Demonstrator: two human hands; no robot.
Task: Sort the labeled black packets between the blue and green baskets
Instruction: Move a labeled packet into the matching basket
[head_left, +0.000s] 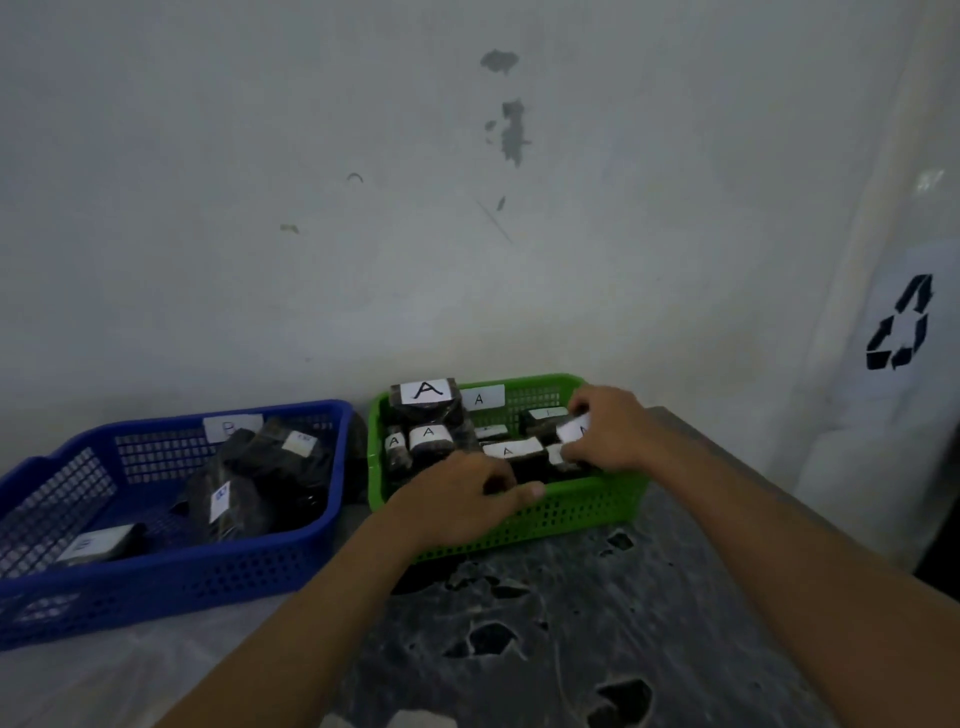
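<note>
Taking the green basket (571, 512) as the marker: nearest to me, in front of it, is the worn table top (597, 623), its coating flaked away in dark patches. Both forearms reach across that surface to the basket.

The left hand (462, 501) sits at the basket's near rim, fingers curled over the edge with the thumb lying along it. I judge it is there to steady the basket; whether it also has a packet under the fingers I cannot tell.

A little further in, over the basket's right side, the right hand (605, 428) is curled down onto a black packet (571, 431), pinching it by its white label end, probably to seat it among the others.

Inside the basket, packets marked A (511, 449) lie in rows, and one stands upright against the far wall (426, 397), label up so it can be read. A white tag (483, 397) reading A is fixed to the far wall, which explains why these are gathered here.

Left of the green basket, just beside it, the blue basket (171, 571) holds a looser heap of packets (249, 478), with its own tag (231, 427), too blurred to read.

Behind both baskets stands a stained wall (363, 208).
</note>
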